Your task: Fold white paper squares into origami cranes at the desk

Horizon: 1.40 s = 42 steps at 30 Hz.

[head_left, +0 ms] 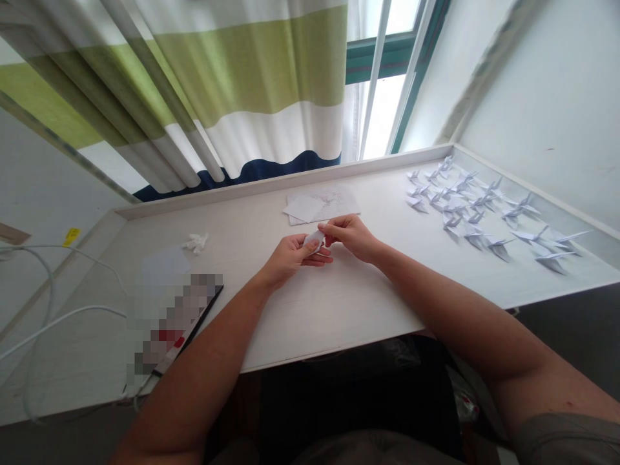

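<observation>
Above the middle of the white desk, my left hand (293, 258) grips a small piece of folded white paper (314, 241), its thumb lying on top. My right hand (351, 234) pinches the upper right edge of the same paper between thumb and fingers. The paper's exact fold shape is too small to make out. Just beyond my hands, a white paper square (305, 208) lies on a larger sheet with red writing (339, 201). Many folded paper cranes (477, 208) stand in loose rows to the right.
A blurred-out device with a dark edge (186, 323) lies at the left, beside my forearm. Behind it are pale sheets (167, 266) and a crumpled tissue (196, 243). White cables (62, 316) loop over the left side. A raised rim (271, 184) borders the desk below the curtain (252, 77).
</observation>
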Each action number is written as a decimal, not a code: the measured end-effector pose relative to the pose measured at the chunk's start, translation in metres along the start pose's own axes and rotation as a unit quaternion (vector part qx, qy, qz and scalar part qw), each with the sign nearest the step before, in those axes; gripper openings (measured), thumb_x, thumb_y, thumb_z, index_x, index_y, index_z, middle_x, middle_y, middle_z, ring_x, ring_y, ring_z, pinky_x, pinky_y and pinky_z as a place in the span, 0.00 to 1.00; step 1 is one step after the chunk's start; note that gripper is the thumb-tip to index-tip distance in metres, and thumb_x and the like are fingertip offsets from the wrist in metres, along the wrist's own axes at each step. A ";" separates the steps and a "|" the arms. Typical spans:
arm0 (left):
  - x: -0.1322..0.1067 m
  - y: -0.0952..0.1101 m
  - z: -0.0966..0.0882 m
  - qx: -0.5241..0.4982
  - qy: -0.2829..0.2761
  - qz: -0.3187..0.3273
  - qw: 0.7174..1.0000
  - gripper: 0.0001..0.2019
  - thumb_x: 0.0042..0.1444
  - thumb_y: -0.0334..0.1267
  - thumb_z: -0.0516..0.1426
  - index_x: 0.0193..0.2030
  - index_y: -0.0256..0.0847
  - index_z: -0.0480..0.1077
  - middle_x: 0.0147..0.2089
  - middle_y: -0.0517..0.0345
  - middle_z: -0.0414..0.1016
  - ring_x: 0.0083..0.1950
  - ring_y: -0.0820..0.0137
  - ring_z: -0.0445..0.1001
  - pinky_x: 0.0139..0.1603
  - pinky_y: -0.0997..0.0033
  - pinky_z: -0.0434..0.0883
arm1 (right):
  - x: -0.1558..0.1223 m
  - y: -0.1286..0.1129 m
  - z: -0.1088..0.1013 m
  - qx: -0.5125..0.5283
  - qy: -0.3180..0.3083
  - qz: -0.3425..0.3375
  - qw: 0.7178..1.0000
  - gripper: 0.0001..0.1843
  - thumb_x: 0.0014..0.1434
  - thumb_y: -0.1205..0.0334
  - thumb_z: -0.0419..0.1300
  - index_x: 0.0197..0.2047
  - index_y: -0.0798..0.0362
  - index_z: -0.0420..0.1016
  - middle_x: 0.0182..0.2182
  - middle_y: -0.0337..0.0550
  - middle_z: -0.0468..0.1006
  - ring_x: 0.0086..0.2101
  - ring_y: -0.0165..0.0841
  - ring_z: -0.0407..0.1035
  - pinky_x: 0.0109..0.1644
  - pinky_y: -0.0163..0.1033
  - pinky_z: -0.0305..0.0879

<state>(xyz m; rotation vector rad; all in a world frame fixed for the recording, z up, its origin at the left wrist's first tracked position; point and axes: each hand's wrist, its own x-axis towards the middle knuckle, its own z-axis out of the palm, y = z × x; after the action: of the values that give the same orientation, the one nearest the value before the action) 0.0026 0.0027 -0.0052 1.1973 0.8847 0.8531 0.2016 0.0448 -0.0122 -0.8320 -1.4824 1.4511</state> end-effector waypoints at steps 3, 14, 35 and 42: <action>0.000 -0.001 -0.001 -0.008 0.010 -0.004 1.000 0.21 0.61 0.53 0.70 0.45 0.34 0.79 0.43 0.47 0.87 0.43 0.61 0.88 0.52 0.58 0.83 | 0.002 0.001 0.000 0.015 -0.002 0.014 1.000 0.32 0.56 0.32 0.72 0.24 0.55 0.79 0.23 0.41 0.77 0.27 0.29 0.70 0.36 0.38 0.71; 0.003 -0.002 -0.002 -0.030 0.039 -0.013 0.999 0.21 0.61 0.52 0.70 0.47 0.34 0.78 0.49 0.44 0.86 0.41 0.62 0.88 0.48 0.62 0.83 | 0.002 -0.001 -0.003 -0.022 -0.050 -0.013 0.998 0.32 0.58 0.30 0.69 0.30 0.55 0.81 0.27 0.43 0.80 0.31 0.31 0.72 0.39 0.39 0.73; 0.001 -0.002 0.004 -0.042 0.047 -0.001 0.998 0.21 0.61 0.49 0.71 0.50 0.33 0.79 0.49 0.42 0.87 0.42 0.60 0.88 0.51 0.58 0.84 | 0.001 0.001 0.000 -0.005 -0.048 -0.015 0.999 0.28 0.59 0.35 0.70 0.33 0.55 0.79 0.28 0.39 0.78 0.30 0.29 0.71 0.40 0.38 0.72; 0.003 -0.007 0.004 -0.018 0.054 0.012 0.998 0.21 0.59 0.49 0.72 0.46 0.32 0.79 0.41 0.44 0.87 0.40 0.61 0.88 0.50 0.57 0.84 | 0.001 0.005 -0.001 -0.028 -0.079 -0.026 0.996 0.25 0.64 0.39 0.67 0.33 0.54 0.79 0.26 0.37 0.75 0.29 0.29 0.67 0.36 0.37 0.66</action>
<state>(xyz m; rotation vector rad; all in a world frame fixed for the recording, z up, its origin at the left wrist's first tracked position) 0.0085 0.0028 -0.0119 1.1417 0.9391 0.9565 0.2015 0.0462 -0.0167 -0.7193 -1.6578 1.4697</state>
